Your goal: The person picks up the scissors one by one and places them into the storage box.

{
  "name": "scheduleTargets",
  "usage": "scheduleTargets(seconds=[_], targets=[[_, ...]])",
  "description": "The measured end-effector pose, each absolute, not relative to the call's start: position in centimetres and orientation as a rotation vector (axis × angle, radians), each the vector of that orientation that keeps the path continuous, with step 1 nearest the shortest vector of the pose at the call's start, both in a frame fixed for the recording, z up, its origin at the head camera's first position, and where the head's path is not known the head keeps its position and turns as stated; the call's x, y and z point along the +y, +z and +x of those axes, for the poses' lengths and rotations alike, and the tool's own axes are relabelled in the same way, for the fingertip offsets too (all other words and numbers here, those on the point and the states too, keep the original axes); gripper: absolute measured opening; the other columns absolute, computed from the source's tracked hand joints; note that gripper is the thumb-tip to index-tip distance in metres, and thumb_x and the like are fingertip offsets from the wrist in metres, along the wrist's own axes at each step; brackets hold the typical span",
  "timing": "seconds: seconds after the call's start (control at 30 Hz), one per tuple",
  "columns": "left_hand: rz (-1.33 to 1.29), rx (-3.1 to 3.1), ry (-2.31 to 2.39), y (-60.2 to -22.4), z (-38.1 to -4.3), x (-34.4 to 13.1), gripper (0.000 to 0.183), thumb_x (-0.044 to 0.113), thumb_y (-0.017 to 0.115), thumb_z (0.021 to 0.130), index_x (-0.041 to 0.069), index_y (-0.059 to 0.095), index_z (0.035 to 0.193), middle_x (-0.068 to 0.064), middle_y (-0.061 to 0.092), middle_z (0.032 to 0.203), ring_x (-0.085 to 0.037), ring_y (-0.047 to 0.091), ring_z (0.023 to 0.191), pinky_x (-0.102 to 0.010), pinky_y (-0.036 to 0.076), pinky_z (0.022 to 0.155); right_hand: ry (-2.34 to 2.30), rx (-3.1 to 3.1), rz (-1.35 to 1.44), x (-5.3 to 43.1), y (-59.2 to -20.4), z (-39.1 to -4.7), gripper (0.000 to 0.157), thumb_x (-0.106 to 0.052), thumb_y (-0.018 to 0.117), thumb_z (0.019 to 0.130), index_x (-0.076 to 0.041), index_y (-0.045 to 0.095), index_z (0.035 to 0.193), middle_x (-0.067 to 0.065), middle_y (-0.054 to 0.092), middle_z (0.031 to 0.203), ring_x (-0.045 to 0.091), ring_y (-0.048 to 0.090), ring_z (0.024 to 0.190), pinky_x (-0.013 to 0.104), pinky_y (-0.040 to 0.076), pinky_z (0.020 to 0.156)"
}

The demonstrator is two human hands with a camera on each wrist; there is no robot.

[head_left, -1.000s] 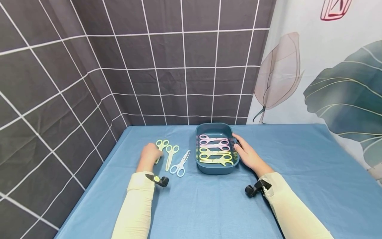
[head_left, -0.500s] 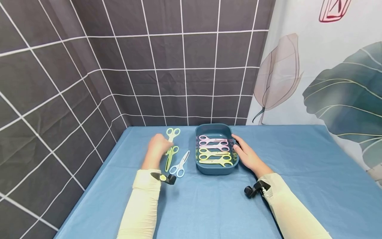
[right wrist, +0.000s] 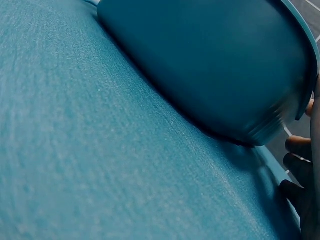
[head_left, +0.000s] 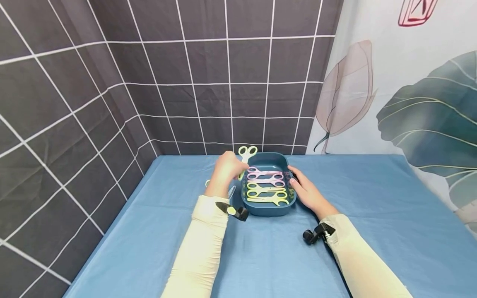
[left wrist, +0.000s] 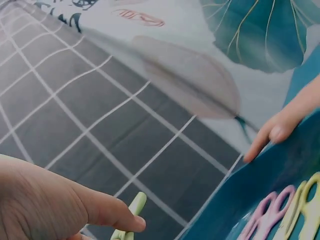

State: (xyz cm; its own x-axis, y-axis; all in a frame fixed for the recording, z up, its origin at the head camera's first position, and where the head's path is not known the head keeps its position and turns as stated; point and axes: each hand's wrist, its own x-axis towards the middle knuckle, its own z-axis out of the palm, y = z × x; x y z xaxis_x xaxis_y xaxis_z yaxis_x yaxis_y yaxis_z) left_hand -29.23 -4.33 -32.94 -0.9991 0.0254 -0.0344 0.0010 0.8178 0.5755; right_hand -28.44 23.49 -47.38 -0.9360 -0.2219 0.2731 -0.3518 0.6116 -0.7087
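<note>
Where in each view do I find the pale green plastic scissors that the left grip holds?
Head: scissors near the centre, by the far left corner of the rounded dark blue tray.
Left wrist: at the bottom, left of centre, partly hidden by the left grip.
Right wrist: not in it.
Shared landmark: the tray, visible in all three.

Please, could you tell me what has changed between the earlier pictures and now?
The left hand has lifted the green scissors off the table and carried them rightward to the left side of the blue container. Its arm now partly hides the scissors left on the table. The right hand stays at the container's right side; the pink and yellow scissors inside look unmoved.
</note>
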Motion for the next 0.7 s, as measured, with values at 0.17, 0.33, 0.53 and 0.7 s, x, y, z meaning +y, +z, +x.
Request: scheduleTargets(seconds=[0.17, 0.33, 0.53, 0.7], targets=[[0.059, 2.919, 0.914, -33.9, -29.5, -1.8, 0.03, 0.021, 0.075, 0.084, 0.009, 0.06, 0.061, 0.001, 0.049, 0.04, -0.014, 0.053, 0.038, -0.026, 0.044, 0.049, 1.228, -2.675, 0.483, 23.4, -47.3, -28.4, 0.053, -0.021, 0.039, 0.11, -0.009, 0.027, 0.16, 0.026, 0.028, 0.161, 0.047, 0.028, 0.146, 0.063, 0.023, 0.117], [0.028, 2.926, 0.867, -35.4, -30.2, 0.3, 0.02, 0.021, 0.076, 0.084, 0.005, 0.068, 0.074, -0.003, 0.06, 0.049, -0.017, 0.065, 0.046, -0.023, 0.048, 0.05, 1.228, -2.672, 0.477, 23.4, -47.3, -28.4, 0.053, -0.024, 0.039, 0.11, -0.01, 0.028, 0.16, 0.024, 0.028, 0.162, 0.046, 0.028, 0.147, 0.063, 0.023, 0.118], [0.076, 3.032, 0.681, -36.8, -30.6, 1.7, 0.034, 0.027, 0.081, 0.082, 0.001, 0.075, 0.102, -0.011, 0.075, 0.099, -0.025, 0.069, 0.088, -0.032, 0.055, 0.079, 1.231, -2.662, 0.483, 23.4, -47.3, -28.4, 0.053, -0.024, 0.039, 0.11, -0.01, 0.028, 0.16, 0.025, 0.03, 0.16, 0.046, 0.03, 0.146, 0.063, 0.025, 0.117], [0.075, 3.056, 0.609, -37.3, -30.8, 2.2, 0.039, 0.028, 0.08, 0.083, 0.0, 0.073, 0.11, -0.013, 0.073, 0.111, -0.028, 0.068, 0.1, -0.036, 0.055, 0.088, 1.246, -2.659, 0.486, 23.4, -47.3, -28.4, 0.052, -0.021, 0.04, 0.11, -0.01, 0.028, 0.16, 0.026, 0.031, 0.159, 0.046, 0.031, 0.145, 0.064, 0.026, 0.116]])
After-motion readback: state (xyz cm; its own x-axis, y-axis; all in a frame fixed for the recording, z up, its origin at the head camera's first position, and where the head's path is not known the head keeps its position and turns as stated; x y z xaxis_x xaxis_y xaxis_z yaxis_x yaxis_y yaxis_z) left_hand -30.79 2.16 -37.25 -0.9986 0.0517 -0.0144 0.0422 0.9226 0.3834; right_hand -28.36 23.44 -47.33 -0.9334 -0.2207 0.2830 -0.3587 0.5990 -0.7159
